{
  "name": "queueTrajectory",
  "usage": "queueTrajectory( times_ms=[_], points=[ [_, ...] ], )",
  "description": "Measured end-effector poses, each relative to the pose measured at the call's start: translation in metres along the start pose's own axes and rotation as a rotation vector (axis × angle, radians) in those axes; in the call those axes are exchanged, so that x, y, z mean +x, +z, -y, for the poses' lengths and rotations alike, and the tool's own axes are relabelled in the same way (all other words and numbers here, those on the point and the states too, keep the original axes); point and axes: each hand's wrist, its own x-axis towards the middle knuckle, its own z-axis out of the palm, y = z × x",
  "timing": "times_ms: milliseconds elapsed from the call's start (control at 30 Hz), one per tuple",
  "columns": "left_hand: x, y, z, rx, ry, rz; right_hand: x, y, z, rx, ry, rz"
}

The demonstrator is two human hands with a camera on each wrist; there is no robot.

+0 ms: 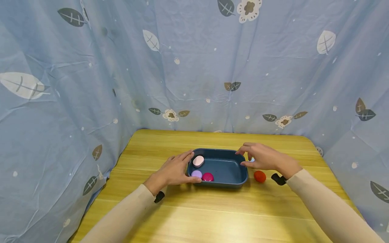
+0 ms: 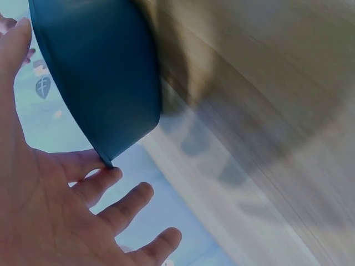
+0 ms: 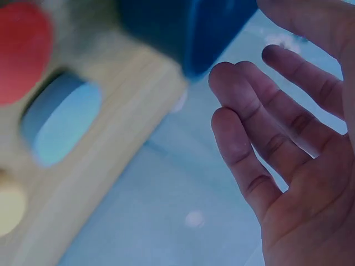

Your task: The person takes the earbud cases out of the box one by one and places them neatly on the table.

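A dark blue rectangular box [image 1: 226,170] with rounded corners stands on the table. Inside it, toward the left end, lie a pale pink oval piece [image 1: 198,161], a lilac round piece [image 1: 196,174] and a magenta round piece [image 1: 208,177]. My left hand [image 1: 174,169] spans the box's left end, fingers spread and touching the rim, thumb along the front edge. At the right end my right hand [image 1: 258,156] hovers by the rim, fingers loosely bent, nothing between them. Below it on the table sit a red-orange round piece [image 1: 259,176] and a light blue oval piece [image 3: 62,117], mostly hidden in the head view.
A cream-coloured round piece [image 3: 8,208] shows at the edge of the right wrist view, on the table beyond the light blue one. The wooden table [image 1: 212,216] ends at a blue leaf-patterned curtain [image 1: 197,67] behind and at both sides.
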Motion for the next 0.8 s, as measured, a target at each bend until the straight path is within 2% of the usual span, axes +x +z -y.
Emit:
queueTrajectory(
  times_ms=[233, 467, 633, 800],
  points=[
    [0.002, -0.003, 0.004, -0.047, -0.004, 0.021, 0.043, 0.005, 0.027, -0.033, -0.069, 0.062],
    [0.001, -0.004, 0.004, -0.076, -0.014, 0.025, 0.085, 0.017, 0.046, -0.025, -0.111, 0.185],
    [0.001, -0.005, 0.004, -0.072, -0.01, 0.029, 0.106, 0.034, 0.053, -0.01, -0.131, 0.258],
    [0.0, -0.005, 0.005, -0.079, -0.01, 0.031, 0.124, 0.046, 0.057, -0.04, -0.166, 0.275]
  ],
)
